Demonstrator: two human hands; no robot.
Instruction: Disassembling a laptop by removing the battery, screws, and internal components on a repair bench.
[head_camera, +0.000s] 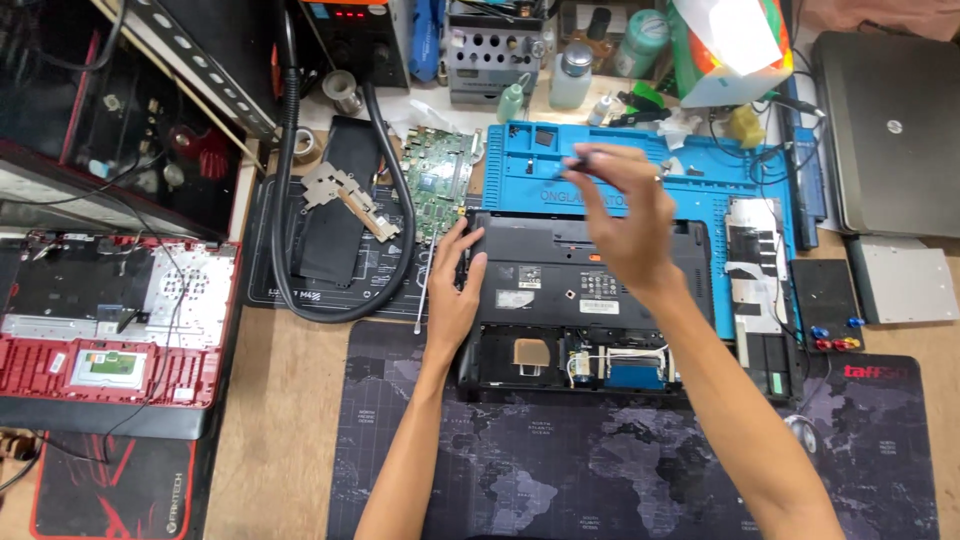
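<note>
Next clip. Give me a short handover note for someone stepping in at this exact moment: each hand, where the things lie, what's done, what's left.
Left hand: grips the left edge of the black laptop base, which lies underside up, partly on the blue repair mat.
Right hand: raised above the base's far edge, a thin dark tool pinched in its grip.
Done: the bay along the near edge is open, parts exposed. A green circuit board lies to the left.
Left: the main bottom cover looks still in place; screws cannot be made out.

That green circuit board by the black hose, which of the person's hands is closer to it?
Left. The left hand grips the black laptop's left edge, just below and right of the green circuit board. The right hand, holding a thin tool, is farther right.
</note>
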